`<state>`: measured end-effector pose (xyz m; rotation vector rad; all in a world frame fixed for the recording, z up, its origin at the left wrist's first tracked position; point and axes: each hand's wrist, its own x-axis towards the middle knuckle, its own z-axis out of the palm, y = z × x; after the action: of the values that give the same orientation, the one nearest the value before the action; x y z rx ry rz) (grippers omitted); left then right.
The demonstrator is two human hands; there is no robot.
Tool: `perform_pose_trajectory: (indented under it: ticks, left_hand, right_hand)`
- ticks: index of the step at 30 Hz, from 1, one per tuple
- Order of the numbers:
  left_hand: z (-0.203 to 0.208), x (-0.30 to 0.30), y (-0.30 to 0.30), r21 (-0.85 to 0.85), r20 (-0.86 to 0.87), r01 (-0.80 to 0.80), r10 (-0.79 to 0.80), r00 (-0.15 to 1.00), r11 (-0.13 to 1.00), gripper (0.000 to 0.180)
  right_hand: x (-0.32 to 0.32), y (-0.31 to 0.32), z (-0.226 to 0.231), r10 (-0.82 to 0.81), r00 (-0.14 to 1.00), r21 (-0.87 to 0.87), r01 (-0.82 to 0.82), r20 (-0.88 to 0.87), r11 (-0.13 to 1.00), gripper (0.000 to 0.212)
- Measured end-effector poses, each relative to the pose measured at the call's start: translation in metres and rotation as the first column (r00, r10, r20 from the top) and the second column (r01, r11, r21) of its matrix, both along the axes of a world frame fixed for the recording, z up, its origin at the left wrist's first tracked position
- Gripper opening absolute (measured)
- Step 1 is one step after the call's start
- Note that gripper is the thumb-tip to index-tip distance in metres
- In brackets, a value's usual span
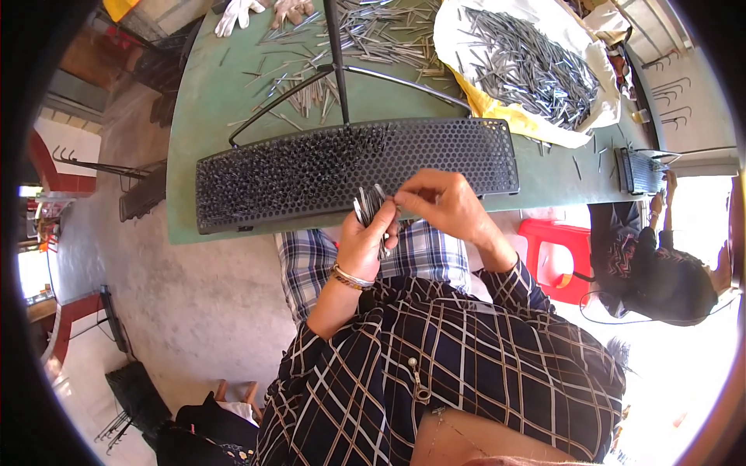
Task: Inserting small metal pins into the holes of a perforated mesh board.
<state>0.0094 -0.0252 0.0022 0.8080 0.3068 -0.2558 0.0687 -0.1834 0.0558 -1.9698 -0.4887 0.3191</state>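
Observation:
My left hand (368, 236) is closed around a bundle of thin metal rods (366, 206), their ends sticking out above the fingers. Close beside it, my right hand (451, 203) has thumb and fingertips pinched together at the bundle; whatever lies in that pinch is too small to make out. Just beyond both hands stands a long black perforated rack (451, 151) with a frame of bars. Its left and middle holes are crowded with upright dark rods (272, 180), while the holes toward the right show bare.
Loose rods (381, 35) lie scattered over the green table (214, 97). A white and yellow sack (458, 35) at the far right bears a heap of rods (536, 70). Work gloves (237, 15) lie far left. Right are a red stool (556, 252) and another person (660, 272) at a similar rack.

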Motion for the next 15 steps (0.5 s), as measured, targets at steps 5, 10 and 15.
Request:
perform_pose_trajectory:
  ticks: [5,10,15]
  left_hand:
    - [0.006,-0.005,-0.003,0.088,-0.014,0.114,-0.113,0.993,0.99,0.019]
    - [0.006,-0.004,-0.006,0.004,-0.091,0.125,-0.124,0.988,0.992,0.025]
    - [0.0,-0.005,-0.013,-0.085,-0.092,0.273,-0.281,0.955,0.958,0.029]
  right_hand:
    - [0.018,0.0,-0.001,0.079,0.995,0.036,-0.077,-0.063,0.996,0.021]
    - [0.03,-0.002,-0.004,-0.136,0.951,0.229,0.203,-0.277,0.952,0.019]
    - [0.063,0.012,-0.025,-0.346,0.908,0.249,0.287,0.235,0.925,0.019]
